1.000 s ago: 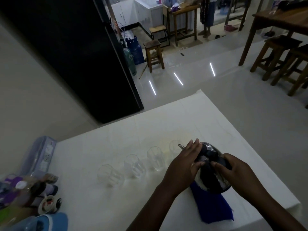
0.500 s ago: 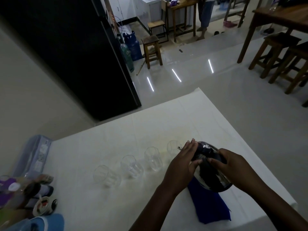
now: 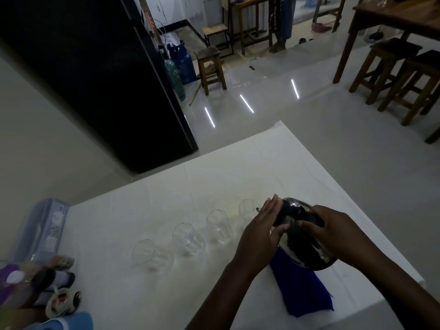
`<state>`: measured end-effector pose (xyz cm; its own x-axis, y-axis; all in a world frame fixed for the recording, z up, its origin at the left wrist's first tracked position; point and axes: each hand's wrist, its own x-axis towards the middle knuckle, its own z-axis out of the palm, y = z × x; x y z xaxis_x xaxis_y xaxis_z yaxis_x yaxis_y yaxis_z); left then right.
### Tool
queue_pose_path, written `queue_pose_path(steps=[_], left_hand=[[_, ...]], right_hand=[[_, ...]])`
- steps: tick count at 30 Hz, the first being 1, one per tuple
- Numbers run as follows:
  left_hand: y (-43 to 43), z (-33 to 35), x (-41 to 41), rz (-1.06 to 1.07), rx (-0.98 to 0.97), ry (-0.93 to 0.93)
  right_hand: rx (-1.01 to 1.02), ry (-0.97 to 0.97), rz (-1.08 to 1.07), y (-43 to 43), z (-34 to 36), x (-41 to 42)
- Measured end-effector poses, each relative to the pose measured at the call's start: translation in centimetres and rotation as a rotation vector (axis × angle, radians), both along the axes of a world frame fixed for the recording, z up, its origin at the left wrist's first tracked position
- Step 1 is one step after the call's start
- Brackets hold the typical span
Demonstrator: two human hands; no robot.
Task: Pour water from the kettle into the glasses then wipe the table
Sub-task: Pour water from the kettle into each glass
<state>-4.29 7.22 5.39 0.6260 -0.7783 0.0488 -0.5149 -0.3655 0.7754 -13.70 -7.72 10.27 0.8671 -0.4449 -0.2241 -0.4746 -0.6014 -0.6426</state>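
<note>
A shiny metal kettle [image 3: 307, 253] with a dark handle is tipped to the left above the white table [image 3: 166, 201]. My right hand [image 3: 333, 232] grips its handle. My left hand [image 3: 259, 236] lies flat against the kettle's lid and left side. The spout points at the rightmost glass [image 3: 246, 208]. Several clear glasses stand in a diagonal row: one at the left end [image 3: 147, 254], then a second [image 3: 187, 239] and a third [image 3: 219, 226]. A blue cloth [image 3: 302, 291] lies under the kettle, near the table's front edge.
Jars, bottles and a small bowl [image 3: 59, 303] crowd the table's left front corner, beside a pale plastic box [image 3: 40, 229]. A black fridge [image 3: 95, 75] stands beyond the table. Wooden stools [image 3: 210, 65] and a wooden table [image 3: 400, 17] stand on the shiny floor; a person stands far back.
The kettle has tipped further left, its spout closer to the rightmost glass. My left hand has flattened against its side. The view has shifted slightly.
</note>
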Motion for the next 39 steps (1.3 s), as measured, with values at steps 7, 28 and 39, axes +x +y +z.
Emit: queue_pose_path(steps=[7,28,39], left_hand=[[0.1,0.1,-0.1,0.003,0.013,0.009],[0.0,0.2,-0.8,0.031,0.010,0.030],[-0.1,0.3,-0.7,0.029,0.011,0.042]], right_hand=[[-0.004,0.007,-0.003,0.0,0.0,0.1],[-0.022,0.008,0.030,-0.1,1.1,0.3],[-0.025,0.018,0.022,-0.1,1.4,0.5]])
